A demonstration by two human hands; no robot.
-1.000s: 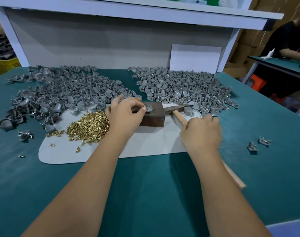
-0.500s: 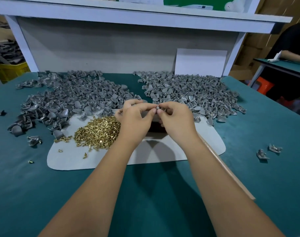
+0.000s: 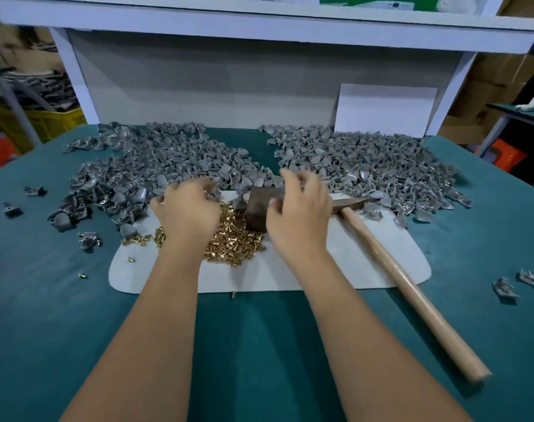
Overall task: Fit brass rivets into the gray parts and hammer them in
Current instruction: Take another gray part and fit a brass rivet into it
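Surface (image 3: pixel 77 315): teal felt-like covering, matte, carrying everything below.
Mat (image 3: pixel 335 263): pale, flat sheet with rounded corners, lying on the surface.
Rivets (image 3: pixel 232 239): small shiny brass pins, sitting heaped on the mat beside the block; a few lying strayed at its left edge.
Gray parts (image 3: pixel 366 166): dull cast pieces with curved scoop shapes, lying in two wide piles behind the mat.
Block (image 3: pixel 256 208): dark brown, squared, resting on the mat.
Hammer (image 3: pixel 412 287): smooth pale wooden handle lying diagonally, dark head near the block.
Left hand (image 3: pixel 189 208): hovering over the rivets, fingers curling, blurred; grip cannot be told.
Right hand (image 3: pixel 299 214): hovering over the block, fingers loosely spreading, holding nothing visible.
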